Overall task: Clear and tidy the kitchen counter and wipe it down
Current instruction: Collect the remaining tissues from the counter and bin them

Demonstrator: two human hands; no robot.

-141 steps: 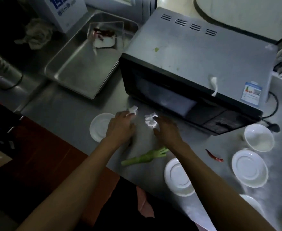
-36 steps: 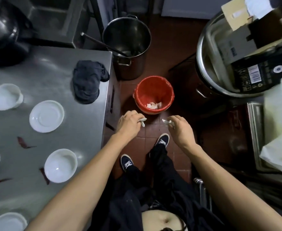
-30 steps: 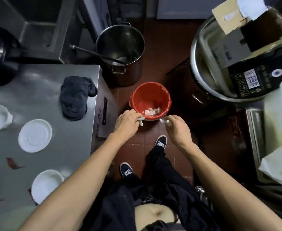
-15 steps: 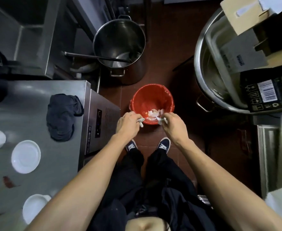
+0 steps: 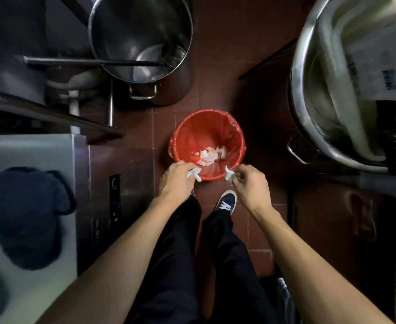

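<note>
A round red bin (image 5: pixel 207 143), lined with a thin crinkled red bag, is sitting on the dark red tiled floor (image 5: pixel 227 54) with crumpled white scraps lying in its bottom. The left hand (image 5: pixel 177 181) is hovering at the bin's near rim, its fingers curled around a wrinkled white paper scrap (image 5: pixel 195 174). The right hand (image 5: pixel 250 183) is doing likewise just right of the rim, pinching another crumpled white wad (image 5: pixel 228 176). Beyond the bin a deep shiny steel pot (image 5: pixel 141 38) is standing. Left of the bin, a soft dark cloth (image 5: pixel 28 218) is lying bunched on the smooth steel table (image 5: pixel 28 148).
</note>
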